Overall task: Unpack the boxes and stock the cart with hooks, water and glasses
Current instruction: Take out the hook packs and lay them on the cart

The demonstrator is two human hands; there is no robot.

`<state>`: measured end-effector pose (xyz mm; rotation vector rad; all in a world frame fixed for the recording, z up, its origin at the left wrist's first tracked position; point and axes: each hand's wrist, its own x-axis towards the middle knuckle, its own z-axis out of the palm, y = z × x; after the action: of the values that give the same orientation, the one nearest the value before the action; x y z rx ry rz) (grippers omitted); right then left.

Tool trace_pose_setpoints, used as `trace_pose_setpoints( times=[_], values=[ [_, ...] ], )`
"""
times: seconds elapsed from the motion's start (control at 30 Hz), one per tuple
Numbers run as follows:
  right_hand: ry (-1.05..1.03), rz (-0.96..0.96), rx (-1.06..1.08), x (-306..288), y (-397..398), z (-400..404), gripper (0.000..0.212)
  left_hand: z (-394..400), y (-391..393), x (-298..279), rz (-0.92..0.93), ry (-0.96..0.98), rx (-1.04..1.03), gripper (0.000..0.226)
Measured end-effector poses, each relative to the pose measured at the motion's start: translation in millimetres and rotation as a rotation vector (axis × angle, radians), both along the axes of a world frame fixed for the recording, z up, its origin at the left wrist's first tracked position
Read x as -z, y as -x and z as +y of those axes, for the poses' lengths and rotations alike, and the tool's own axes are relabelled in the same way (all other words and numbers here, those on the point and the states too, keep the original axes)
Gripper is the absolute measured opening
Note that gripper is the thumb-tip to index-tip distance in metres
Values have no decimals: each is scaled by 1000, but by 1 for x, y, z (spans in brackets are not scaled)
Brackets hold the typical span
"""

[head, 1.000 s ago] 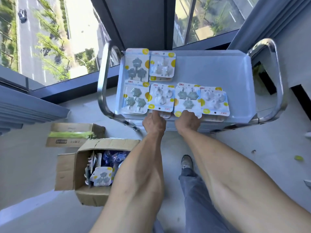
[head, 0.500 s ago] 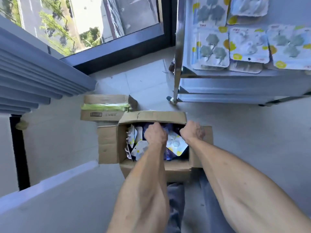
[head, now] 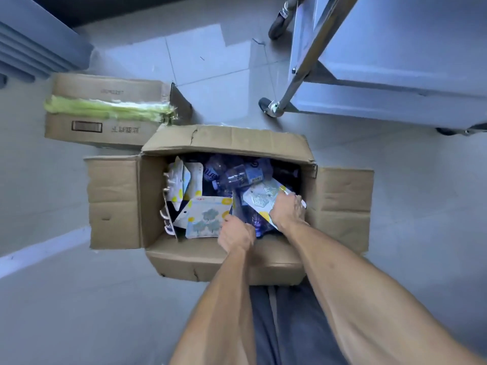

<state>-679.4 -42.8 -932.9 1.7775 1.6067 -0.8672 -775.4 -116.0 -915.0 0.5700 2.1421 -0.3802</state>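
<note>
- While the open box (head: 226,143) sits on the floor (head: 79,299) with its flaps folded out, the hook packs lie loose inside it: one flat card (head: 203,217) near the front wall, another tilted card (head: 263,198) to its right, and more standing on edge along the left wall (head: 179,180).
- The left hand (head: 235,234) reaches over the front wall and touches the right edge of the flat card; its fingers are hidden, so I cannot tell whether they grip it.
- The right hand (head: 288,212) curls round the lower right edge of the tilted card, probably to lift it clear of what lies beneath.
- Water bottles (head: 242,175) lie on their sides deeper in the box, partly under the cards, so the cards likely come out first.
- No glasses are visible in the box.
- The cart (head: 395,75) stands just beyond the box to the right, close enough for a short carry; only its lower frame and casters (head: 266,108) show.
- A second box (head: 105,111) lies on the floor just behind and to the left, with green wrap (head: 105,108) across it.
</note>
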Motion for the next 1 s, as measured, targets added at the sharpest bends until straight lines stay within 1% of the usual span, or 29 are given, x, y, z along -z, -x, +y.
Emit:
trace_pose_setpoints(
  times=[0.03,0.17,0.23,0.3,0.33,0.37,0.43,0.57,0.63,0.67,0.7,0.77,0.83,0.9,0.97,1.0],
  values=[
    [-13,9,-10,9,3,1,37,1,-1,9,-1,-10,-17,38],
    [-25,52,-51,37,10,3,34,8,-4,39,-8,-109,-140,29],
    [22,63,-111,46,13,0,37,12,-6,47,-19,-159,-220,35],
    [61,52,-189,53,12,-6,40,14,-8,53,-34,-209,-326,39],
    [65,41,-221,55,11,-9,41,15,-8,57,-48,-232,-399,36],
    [58,31,-242,58,10,-11,39,15,-7,62,-62,-251,-475,30],
    [46,16,-256,63,8,-12,33,13,-2,73,-75,-259,-580,30],
    [68,-47,-207,69,6,-14,32,6,7,88,-154,-193,-550,36],
    [111,-62,-189,72,4,-20,33,5,7,91,-181,-204,-516,29],
    [130,-63,-181,75,4,-24,31,5,6,92,-171,-233,-514,23],
    [140,-65,-174,77,3,-28,29,6,4,93,-151,-253,-530,24],
    [138,-68,-163,80,5,-33,24,8,3,94,-121,-254,-584,33],
    [115,-67,-142,82,8,-37,22,11,2,98,-120,-219,-613,31],
    [54,-79,-124,82,12,-36,20,14,3,103,-113,-175,-644,20],
    [-11,-93,-114,83,16,-32,23,13,4,109,-96,-137,-690,12],
    [-26,-92,-114,84,17,-29,26,13,5,112,-84,-114,-713,14]
  ],
)
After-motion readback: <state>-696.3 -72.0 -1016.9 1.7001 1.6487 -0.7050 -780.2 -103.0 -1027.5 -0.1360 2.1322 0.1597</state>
